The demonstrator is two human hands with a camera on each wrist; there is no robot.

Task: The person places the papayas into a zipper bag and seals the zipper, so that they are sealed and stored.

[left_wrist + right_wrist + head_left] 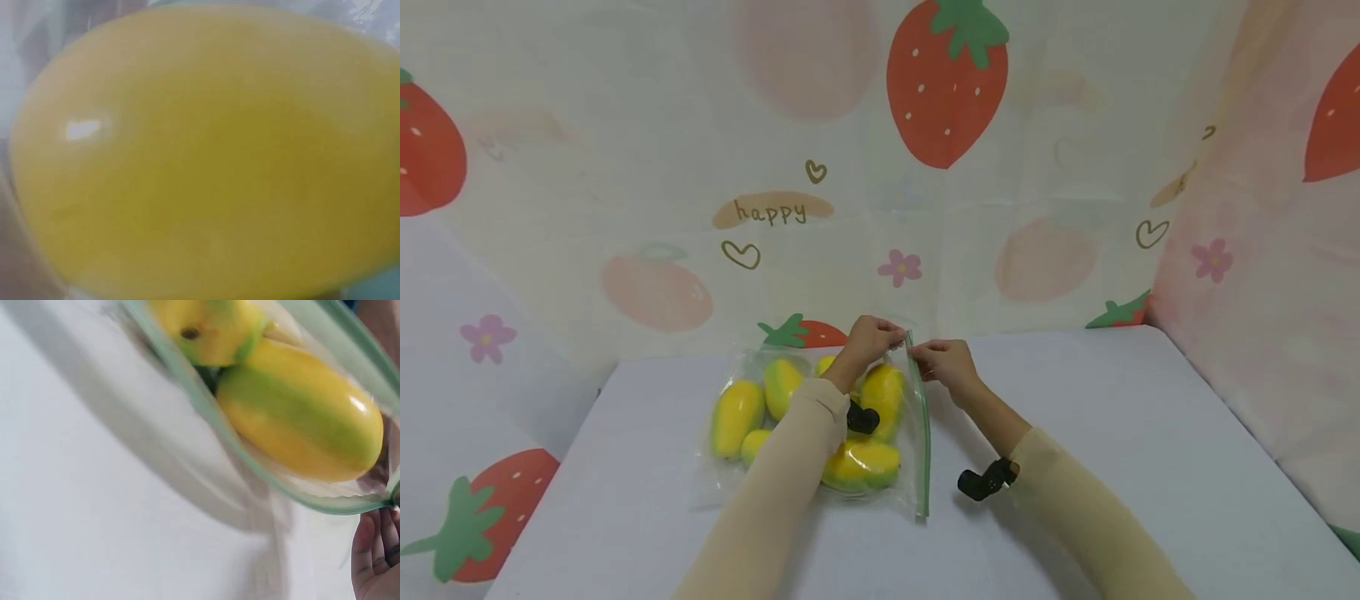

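Note:
A clear zip bag (923, 454) with a green zip strip lies on the table, holding several yellow-green mangoes (737, 419). My left hand (868, 337) reaches across the bag and pinches its far corner beside the strip. Just right of it, my right hand (950, 364) pinches the far end of the strip. In the right wrist view the bag's two green edges stand apart, meeting near the right hand's fingers (378, 550); a mango (300, 412) shows inside the mouth. One mango (206, 162) fills the left wrist view, which hides the left fingers.
The white table (1097, 400) extends to both sides of the bag. Behind it hangs a cloth (850, 167) printed with strawberries, hearts and flowers. A black wrist camera (988, 481) sits at the right wrist, another (862, 418) at the left.

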